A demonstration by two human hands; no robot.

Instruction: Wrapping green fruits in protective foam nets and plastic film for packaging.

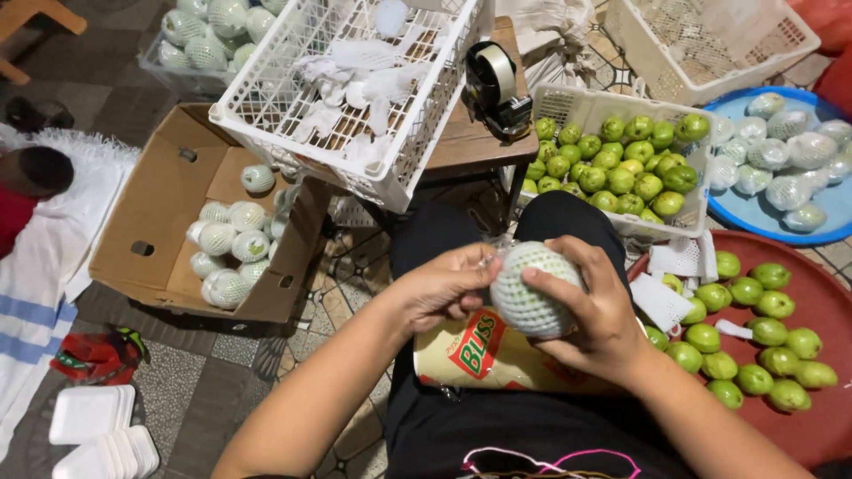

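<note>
Both hands hold one round fruit wrapped in white foam netting (530,289) above my lap. My right hand (599,312) cups it from the right and below, thumb across its front. My left hand (441,286) pinches the clear wrap at the fruit's upper left. A cream and red printed packet (475,352) lies on my lap under the hands.
A cardboard box (151,222) at left holds several wrapped fruits. A white crate of foam nets (346,84) rests on a small wooden table with a tape dispenser (494,84). Green guavas fill a white basket (621,164) and a red tray (821,319); a blue tray (754,213) holds wrapped fruits.
</note>
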